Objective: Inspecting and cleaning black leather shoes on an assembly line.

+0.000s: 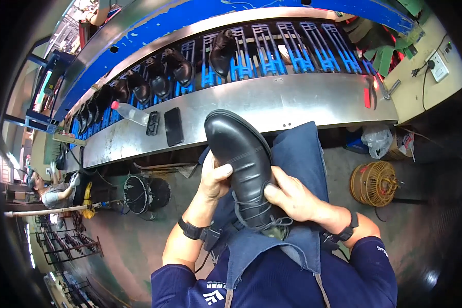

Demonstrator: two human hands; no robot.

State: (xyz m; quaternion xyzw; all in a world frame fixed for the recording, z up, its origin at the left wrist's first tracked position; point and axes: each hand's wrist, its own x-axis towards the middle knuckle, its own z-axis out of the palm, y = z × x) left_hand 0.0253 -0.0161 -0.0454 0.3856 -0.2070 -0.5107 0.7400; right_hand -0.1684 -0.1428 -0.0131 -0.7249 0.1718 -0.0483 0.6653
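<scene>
At the centre of the frame, a black shoe (247, 167) is held between 2 bare hands, its toe turned toward the top of the picture and its laces (251, 206) toward the bottom. Its left flank is gripped by the left hand (214, 177), with the thumb laid on the upper; its right flank is gripped by the right hand (294, 197), with the thumb pressed near the lacing. The fingers of both hands are closed around the shoe, partly hidden by it.

Above, a metal desk (272, 100) is seen stretching across the frame. On its left part a clear bottle with a red cap (133, 113), a small black object (152, 123) and a dark flat phone-like slab (174, 127) are laid. Behind it, dark shoes (182, 71) are carried on a blue slatted rack (272, 64). At middle left, a bucket (137, 194) and a co-worker (56, 196) are seen.
</scene>
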